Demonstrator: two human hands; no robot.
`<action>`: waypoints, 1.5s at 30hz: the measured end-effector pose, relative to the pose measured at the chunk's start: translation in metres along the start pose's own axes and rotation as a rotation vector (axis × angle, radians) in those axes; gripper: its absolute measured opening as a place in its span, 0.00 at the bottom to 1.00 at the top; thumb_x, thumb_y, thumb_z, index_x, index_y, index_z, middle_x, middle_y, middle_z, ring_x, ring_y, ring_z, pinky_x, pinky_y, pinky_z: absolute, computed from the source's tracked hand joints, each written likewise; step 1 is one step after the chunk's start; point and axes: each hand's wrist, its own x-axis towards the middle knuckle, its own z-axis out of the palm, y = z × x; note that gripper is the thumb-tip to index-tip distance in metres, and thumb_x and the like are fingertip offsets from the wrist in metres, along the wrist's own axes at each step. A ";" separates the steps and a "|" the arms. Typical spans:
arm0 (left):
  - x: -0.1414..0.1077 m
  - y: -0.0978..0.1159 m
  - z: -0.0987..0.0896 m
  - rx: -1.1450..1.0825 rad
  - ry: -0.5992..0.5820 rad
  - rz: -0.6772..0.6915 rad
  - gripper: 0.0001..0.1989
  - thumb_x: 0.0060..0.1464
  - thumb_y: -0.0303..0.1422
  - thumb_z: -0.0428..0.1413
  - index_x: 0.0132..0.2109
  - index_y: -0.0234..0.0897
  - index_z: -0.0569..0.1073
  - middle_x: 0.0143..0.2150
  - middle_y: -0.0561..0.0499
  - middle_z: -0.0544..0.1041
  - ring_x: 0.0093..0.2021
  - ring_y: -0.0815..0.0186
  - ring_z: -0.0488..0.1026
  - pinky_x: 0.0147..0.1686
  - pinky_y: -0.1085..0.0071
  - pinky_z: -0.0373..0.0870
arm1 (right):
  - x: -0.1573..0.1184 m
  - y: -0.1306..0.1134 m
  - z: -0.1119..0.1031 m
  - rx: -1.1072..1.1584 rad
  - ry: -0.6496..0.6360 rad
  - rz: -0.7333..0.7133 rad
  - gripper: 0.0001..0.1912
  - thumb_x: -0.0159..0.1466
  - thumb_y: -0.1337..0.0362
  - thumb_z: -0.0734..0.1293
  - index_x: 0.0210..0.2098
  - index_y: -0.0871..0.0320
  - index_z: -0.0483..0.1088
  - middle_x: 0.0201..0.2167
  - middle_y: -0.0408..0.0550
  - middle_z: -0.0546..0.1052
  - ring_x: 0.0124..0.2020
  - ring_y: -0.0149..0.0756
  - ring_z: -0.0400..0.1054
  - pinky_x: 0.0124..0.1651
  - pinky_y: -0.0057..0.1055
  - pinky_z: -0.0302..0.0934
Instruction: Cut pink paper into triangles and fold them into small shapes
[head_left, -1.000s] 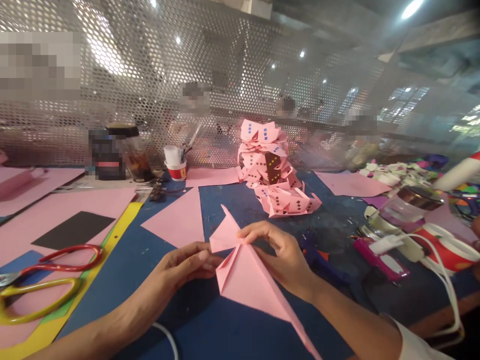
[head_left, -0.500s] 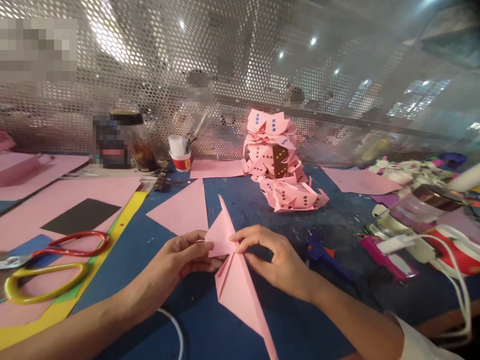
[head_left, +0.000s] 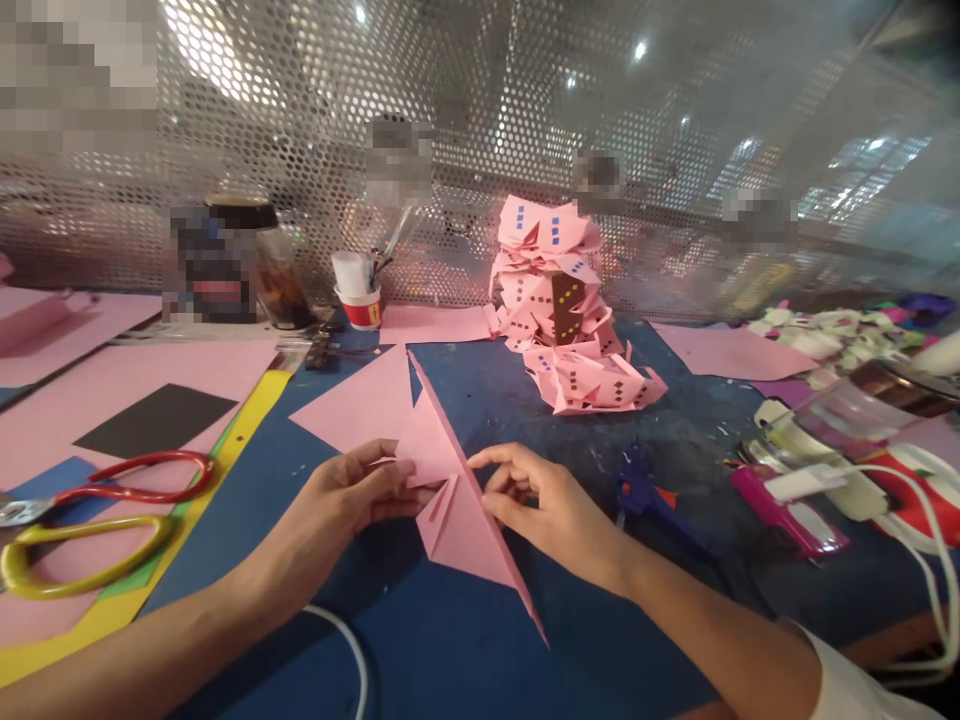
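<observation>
One pointed, folded piece of pink paper (head_left: pixel 469 530), tilted over the middle of the dark blue desk (head_left: pixel 435 650), long fold down the right edge, small pleats at the lower left; impossible to tell whether touching the desk below.

Two bare hands at this piece. Left hand (head_left: pixel 349 495): thumb and forefinger pressed together on the left flap, remaining fingers curled beneath and partly hidden. Right hand (head_left: pixel 551 505): thumb and forefinger slightly apart, both tips against the long fold, remaining fingers bent inward.

Just behind, one flat pink paper sheet (head_left: pixel 352 400) with a pointed left corner, partly covered by the upper tip of the folded piece.

Beside the right hand, one dark blue glue gun (head_left: pixel 645 495) with an orange part; farther right, one magenta-and-white device (head_left: pixel 787 510), and behind it one clear jar with a bronze lid (head_left: pixel 900 388).

To the far left, two scissor handle loops, one red (head_left: pixel 207 475), one yellow (head_left: pixel 16 570); one pair or two, unclear. Beyond them, one black paper rectangle (head_left: pixel 157 420) on a large pink sheet.

Towards the back, one stacked sculpture of pink folded paper (head_left: pixel 559 240), dotted with blue, brown and yellow squares; left of it, one red-and-white paper cup (head_left: pixel 361 308) and one dark-lidded jar (head_left: pixel 281 285) with brown contents. Behind everything, one perforated metal screen (head_left: pixel 450 120).
</observation>
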 end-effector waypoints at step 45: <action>-0.012 -0.019 -0.002 1.379 -0.400 0.906 0.23 0.65 0.31 0.54 0.65 0.44 0.70 0.64 0.46 0.73 0.66 0.56 0.69 0.74 0.52 0.46 | 0.003 0.003 -0.009 -0.091 -0.145 0.069 0.06 0.69 0.66 0.65 0.45 0.54 0.73 0.38 0.42 0.79 0.37 0.29 0.72 0.40 0.26 0.65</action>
